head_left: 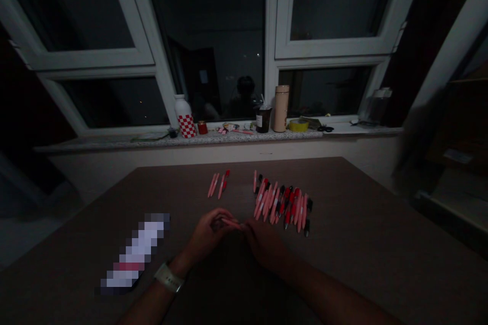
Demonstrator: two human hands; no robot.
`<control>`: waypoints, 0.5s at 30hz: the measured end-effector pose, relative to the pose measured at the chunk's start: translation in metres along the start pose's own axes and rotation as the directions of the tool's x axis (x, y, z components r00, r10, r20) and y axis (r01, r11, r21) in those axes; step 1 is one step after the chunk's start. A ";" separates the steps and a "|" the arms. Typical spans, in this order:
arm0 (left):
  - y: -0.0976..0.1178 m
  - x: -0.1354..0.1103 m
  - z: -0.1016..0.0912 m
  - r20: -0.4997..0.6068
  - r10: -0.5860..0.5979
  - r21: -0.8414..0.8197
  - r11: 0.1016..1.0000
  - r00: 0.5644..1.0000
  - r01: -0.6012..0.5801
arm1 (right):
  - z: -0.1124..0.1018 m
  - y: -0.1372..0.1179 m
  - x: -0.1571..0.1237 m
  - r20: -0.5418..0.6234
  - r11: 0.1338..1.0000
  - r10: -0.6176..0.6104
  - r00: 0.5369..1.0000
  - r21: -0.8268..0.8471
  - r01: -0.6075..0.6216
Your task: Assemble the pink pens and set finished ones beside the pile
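Observation:
My hands meet in the middle of a dark brown table [362, 213], low in the view. My left hand [209, 233] curls around a slim pink pen [230, 222], and my right hand [266, 246] pinches its far end, though the dim light hides much of it. A dense row of several pink pens with red and black parts [282, 205] lies just beyond my right hand. A smaller group of several pens [218, 184] lies farther up the table, beyond my left hand.
A pixelated, unreadable object [135, 254] lies left of my left hand, which wears a pale wristband [169, 278]. Beyond the table, a stone windowsill [179, 139] holds a red-checked white bottle [186, 118], a tan flask [281, 108], a dark cup [263, 120] and yellow tape [298, 125].

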State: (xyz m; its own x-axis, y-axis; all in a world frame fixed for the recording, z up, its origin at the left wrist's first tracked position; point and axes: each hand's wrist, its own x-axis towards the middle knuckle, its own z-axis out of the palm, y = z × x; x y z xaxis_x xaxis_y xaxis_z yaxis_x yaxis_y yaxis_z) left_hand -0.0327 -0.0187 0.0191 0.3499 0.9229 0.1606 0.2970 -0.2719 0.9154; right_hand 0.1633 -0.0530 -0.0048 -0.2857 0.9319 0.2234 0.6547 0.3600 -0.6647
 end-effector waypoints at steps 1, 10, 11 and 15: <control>0.000 0.000 0.000 -0.001 0.003 0.010 1.000 1.000 -0.003 | 0.000 0.000 0.000 -0.009 0.999 -0.009 1.000 0.037 0.010; -0.003 0.001 -0.001 -0.114 0.023 0.183 0.983 0.993 -0.002 | 0.006 0.007 0.000 -0.069 0.995 -0.051 0.996 0.081 0.057; -0.004 0.001 -0.001 -0.121 0.020 0.235 0.972 0.993 0.009 | 0.006 0.007 0.000 -0.071 0.996 -0.054 0.996 0.069 0.058; -0.006 0.001 -0.003 -0.071 0.010 0.298 0.955 0.997 0.012 | 0.005 0.006 0.001 -0.067 0.998 -0.047 0.997 0.032 0.049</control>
State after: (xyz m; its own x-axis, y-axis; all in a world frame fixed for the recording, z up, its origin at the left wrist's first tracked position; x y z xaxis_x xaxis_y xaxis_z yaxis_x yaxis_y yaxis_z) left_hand -0.0365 -0.0155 0.0150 0.2883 0.9374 0.1955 0.5522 -0.3296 0.7658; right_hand 0.1638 -0.0503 -0.0126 -0.2683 0.9149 0.3016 0.6169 0.4036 -0.6756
